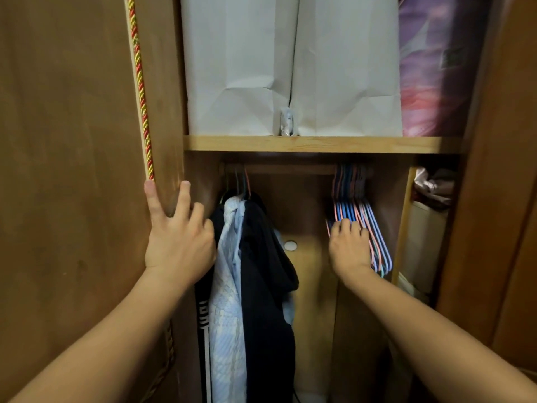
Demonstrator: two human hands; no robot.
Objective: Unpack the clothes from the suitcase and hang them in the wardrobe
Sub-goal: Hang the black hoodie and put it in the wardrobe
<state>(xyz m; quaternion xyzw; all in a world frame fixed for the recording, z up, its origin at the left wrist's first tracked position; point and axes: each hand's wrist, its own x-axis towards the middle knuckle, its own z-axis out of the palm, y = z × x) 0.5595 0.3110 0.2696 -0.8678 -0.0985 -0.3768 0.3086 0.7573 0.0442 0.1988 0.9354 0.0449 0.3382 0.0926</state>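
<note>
Left hand (177, 242) clamped on the edge of the brown wooden wardrobe door (72, 141), thumb on its face and fingers (183, 196) wrapped round the edge; right hand (350, 248) reaching into the bunch of empty blue and pink plastic hangers (374, 237), fingers curled among their lower bars, though whether one is actually gripped cannot be told. Between the two hands, hanging from the wooden rail (290, 169): a light blue shirt (229, 301) and a dark navy garment (267, 286), just beside the left hand. Above the fingers, a pale wooden shelf (319, 144) bearing two white paper bags (290, 68).
</note>
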